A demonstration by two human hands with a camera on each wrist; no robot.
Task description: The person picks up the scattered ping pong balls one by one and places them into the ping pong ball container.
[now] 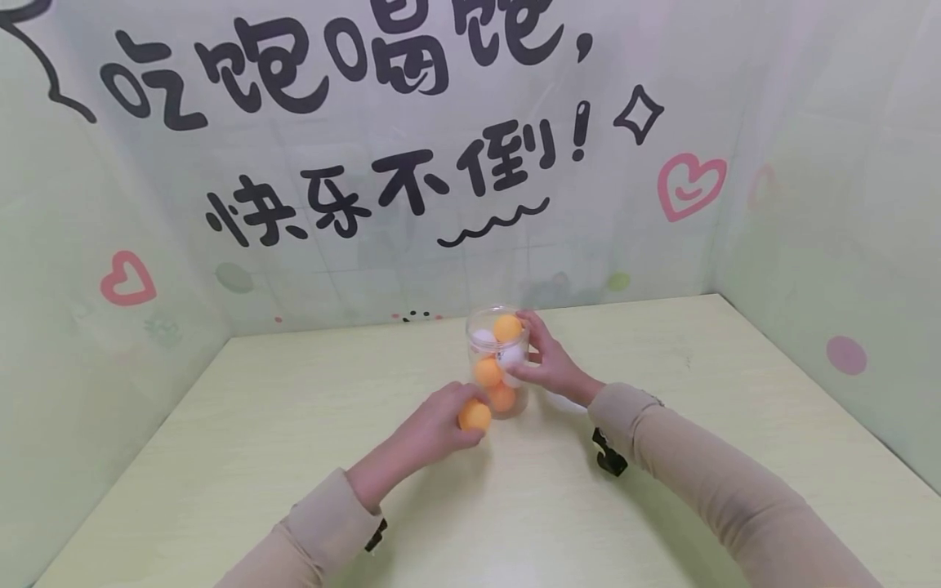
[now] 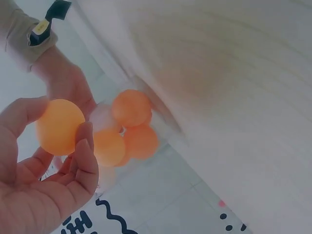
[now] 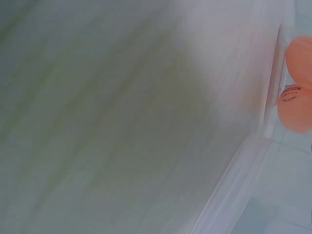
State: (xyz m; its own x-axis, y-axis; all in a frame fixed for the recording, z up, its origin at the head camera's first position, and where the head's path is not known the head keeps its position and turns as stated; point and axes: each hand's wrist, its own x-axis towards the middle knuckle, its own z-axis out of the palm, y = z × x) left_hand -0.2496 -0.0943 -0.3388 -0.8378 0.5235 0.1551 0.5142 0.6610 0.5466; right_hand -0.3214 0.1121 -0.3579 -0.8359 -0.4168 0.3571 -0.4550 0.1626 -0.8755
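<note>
Now left hand (image 1: 434, 429) pinching orange ball (image 1: 474, 416), right hand (image 1: 547, 363) gripping jar (image 1: 498, 359)

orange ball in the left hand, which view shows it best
The left wrist view: the orange ball fills the near frame, pinched between thumb and fingers of the left hand. The head view shows it small, partly covered beside the clear jar. The right wrist view misses it.

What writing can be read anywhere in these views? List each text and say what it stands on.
"吃饱喝饱," on the back wall, top row.
"快乐不倒!" on the same wall, lower row, with drawn hearts, a star and a squiggle.
Small print on an orange ball in the right wrist view: too blurred to read.
Dark print on a white ball in the clear jar: too small to read.
</note>
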